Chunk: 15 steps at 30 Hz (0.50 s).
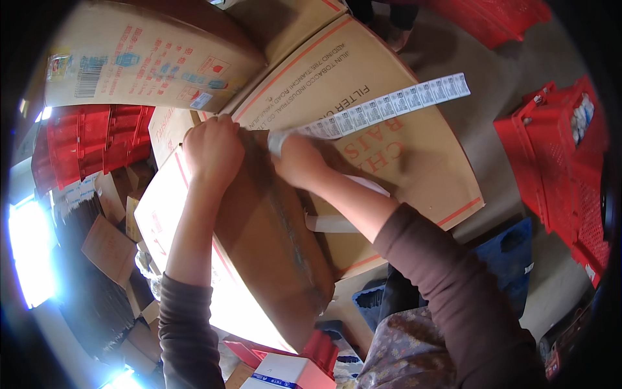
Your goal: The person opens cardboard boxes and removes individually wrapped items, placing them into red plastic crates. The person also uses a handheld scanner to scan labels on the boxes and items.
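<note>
A brown cardboard carton (pixel 257 233) stands before me, with a strip of tape (pixel 289 228) running along its taped face. My left hand (pixel 214 150) is curled over the carton's far upper edge; its fingertips are hidden. Between the fingers of my right hand (pixel 299 163) is one end of a long strip of printed labels (pixel 388 108), which reaches away to the right. The strip lies over a large printed cardboard panel (pixel 427 165). Under my right forearm, white paper pieces (pixel 330 223) lie against the cardboard.
Another printed carton (pixel 146 63) stands at the upper left, above stacked red plastic crates (pixel 92 146). More red crates (pixel 534 146) stand at right, near a blue plastic pallet (pixel 510 262). A white box (pixel 277 372) is low in front. Another person's foot (pixel 398 40) shows at the top.
</note>
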### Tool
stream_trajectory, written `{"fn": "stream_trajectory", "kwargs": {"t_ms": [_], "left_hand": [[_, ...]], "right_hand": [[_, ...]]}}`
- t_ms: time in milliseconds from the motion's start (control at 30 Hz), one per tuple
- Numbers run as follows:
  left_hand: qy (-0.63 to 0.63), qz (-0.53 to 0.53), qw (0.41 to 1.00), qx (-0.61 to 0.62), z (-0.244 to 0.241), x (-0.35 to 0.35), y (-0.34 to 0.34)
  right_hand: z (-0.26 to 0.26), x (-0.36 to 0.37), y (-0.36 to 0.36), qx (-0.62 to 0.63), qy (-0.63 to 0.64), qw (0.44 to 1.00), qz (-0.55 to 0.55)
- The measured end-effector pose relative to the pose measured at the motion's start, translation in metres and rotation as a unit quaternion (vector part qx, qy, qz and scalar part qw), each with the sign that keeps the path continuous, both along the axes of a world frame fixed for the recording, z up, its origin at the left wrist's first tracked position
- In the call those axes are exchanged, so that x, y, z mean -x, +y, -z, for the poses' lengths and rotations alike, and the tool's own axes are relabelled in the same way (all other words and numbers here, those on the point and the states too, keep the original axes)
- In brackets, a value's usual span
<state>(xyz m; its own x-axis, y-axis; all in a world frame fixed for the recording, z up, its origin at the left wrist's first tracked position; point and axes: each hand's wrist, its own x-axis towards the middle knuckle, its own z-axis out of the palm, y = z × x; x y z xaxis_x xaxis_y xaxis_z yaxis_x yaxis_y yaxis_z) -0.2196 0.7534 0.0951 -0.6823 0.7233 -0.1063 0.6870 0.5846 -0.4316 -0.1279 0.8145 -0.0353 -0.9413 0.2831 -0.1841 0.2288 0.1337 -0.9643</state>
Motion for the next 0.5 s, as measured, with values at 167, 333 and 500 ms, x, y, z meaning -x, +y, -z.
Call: {"fn": "stream_trajectory", "kwargs": {"t_ms": [167, 333, 500], "left_hand": [[-0.015, 0.038, 0.995, -0.094, 0.0, -0.003, -0.002], [-0.102, 0.028, 0.958, -0.266, -0.006, -0.003, -0.009], [-0.347, -0.1, 0.663, -0.656, -0.024, 0.0, -0.026]], "right_hand": [[-0.015, -0.044, -0.018, 0.105, -0.049, 0.993, -0.014], [-0.005, -0.114, -0.047, 0.114, -0.062, 0.992, -0.001], [0.011, -0.206, -0.096, 0.253, -0.073, 0.964, 0.034]]}}
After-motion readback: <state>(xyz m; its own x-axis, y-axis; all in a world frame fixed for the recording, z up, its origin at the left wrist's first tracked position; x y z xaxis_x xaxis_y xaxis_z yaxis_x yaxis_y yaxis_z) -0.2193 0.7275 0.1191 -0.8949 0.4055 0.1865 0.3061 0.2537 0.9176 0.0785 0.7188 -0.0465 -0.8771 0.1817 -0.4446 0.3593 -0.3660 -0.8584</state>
